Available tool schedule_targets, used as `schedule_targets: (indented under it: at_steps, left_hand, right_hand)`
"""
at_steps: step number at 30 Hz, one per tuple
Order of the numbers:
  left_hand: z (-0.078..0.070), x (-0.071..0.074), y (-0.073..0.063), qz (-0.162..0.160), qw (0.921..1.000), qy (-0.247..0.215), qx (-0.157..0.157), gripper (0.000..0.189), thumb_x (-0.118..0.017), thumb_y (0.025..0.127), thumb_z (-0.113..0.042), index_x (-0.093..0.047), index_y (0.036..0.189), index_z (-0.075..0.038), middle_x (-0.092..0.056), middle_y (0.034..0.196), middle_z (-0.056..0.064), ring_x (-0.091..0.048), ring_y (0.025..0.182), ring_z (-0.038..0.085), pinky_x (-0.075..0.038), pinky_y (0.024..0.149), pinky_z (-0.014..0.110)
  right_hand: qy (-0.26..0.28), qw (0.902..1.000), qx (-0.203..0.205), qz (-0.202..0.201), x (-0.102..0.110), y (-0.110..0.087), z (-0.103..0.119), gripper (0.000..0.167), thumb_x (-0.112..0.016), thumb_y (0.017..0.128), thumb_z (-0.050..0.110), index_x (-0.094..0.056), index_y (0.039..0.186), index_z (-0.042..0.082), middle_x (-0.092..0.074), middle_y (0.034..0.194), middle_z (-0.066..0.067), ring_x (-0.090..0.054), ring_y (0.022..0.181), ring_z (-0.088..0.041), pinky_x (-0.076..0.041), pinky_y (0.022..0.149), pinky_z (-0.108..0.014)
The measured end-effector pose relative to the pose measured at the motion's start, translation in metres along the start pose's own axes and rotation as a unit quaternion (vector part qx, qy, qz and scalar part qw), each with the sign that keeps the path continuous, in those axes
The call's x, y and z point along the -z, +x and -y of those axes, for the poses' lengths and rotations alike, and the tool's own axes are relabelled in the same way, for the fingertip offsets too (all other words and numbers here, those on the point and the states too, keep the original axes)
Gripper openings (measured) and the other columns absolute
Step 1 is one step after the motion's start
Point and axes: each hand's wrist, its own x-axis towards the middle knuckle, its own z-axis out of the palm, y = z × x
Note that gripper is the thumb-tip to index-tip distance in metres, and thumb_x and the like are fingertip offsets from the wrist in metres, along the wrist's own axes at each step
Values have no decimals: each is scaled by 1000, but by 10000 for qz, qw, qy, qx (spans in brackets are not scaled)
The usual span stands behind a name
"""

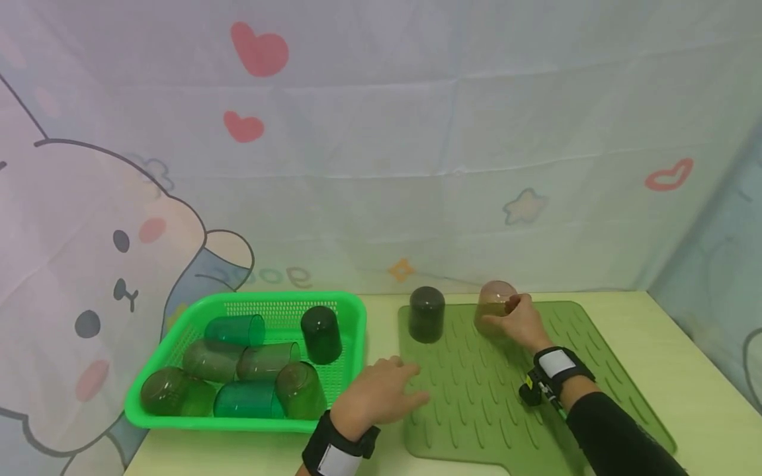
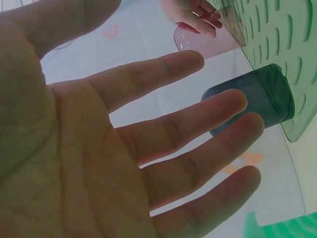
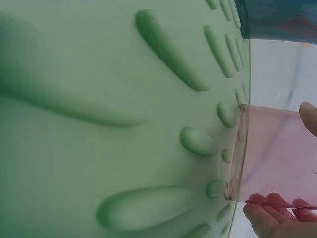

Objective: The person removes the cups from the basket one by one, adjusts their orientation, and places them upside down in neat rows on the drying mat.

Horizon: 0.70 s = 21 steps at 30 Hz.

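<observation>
My right hand (image 1: 524, 325) holds a clear pinkish cup (image 1: 493, 299) that stands upside down at the back of the green ridged mat (image 1: 470, 410). In the right wrist view the thumb is on one side of the pink cup (image 3: 277, 153) and the fingers (image 3: 267, 218) on the other, with its rim at the mat. A dark grey cup (image 1: 426, 315) also stands upside down, left of the pink one. My left hand (image 1: 381, 393) hovers between the basket and the mat; the left wrist view shows its fingers (image 2: 173, 134) spread and the palm bare.
At the left is a bright green basket (image 1: 238, 424) with several cups lying or leaning in it: teal (image 1: 247, 400), brownish (image 1: 300, 390) and a dark one (image 1: 321, 335). A printed cloth (image 1: 381, 165) hangs behind the pale table (image 1: 684, 357).
</observation>
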Motion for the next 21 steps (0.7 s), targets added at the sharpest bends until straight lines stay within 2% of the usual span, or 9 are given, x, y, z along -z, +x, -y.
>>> schedule_targets:
  at_steps: [13,16,21]
  left_hand:
    - [0,-3,1,-9,10000,70,-65,49,-55,92,-47,-57,130,-16,-54,125,10,-52,114,29,-46,87,39]
    - [-2,-3,0,-38,9999,101,-91,49,-55,92,-47,-57,130,-16,-55,125,9,-52,114,28,-46,87,39]
    - [-4,-3,-3,-82,9998,159,-108,49,-55,92,-48,-57,129,-16,-55,124,8,-53,113,28,-46,87,39]
  right_hand:
    - [106,9999,-2,115,1,-3,6,97,-75,82,31,-11,141,-12,-33,131,-35,-38,120,-49,-40,94,-55]
    - [108,9998,41,185,6,-8,10,98,-74,83,31,-8,142,-12,-30,133,-37,-36,121,-50,-39,94,-56]
    - [-245,9992,-33,299,19,-26,21,95,-70,86,33,-10,140,-16,-25,136,-41,-33,121,-55,-40,90,-60]
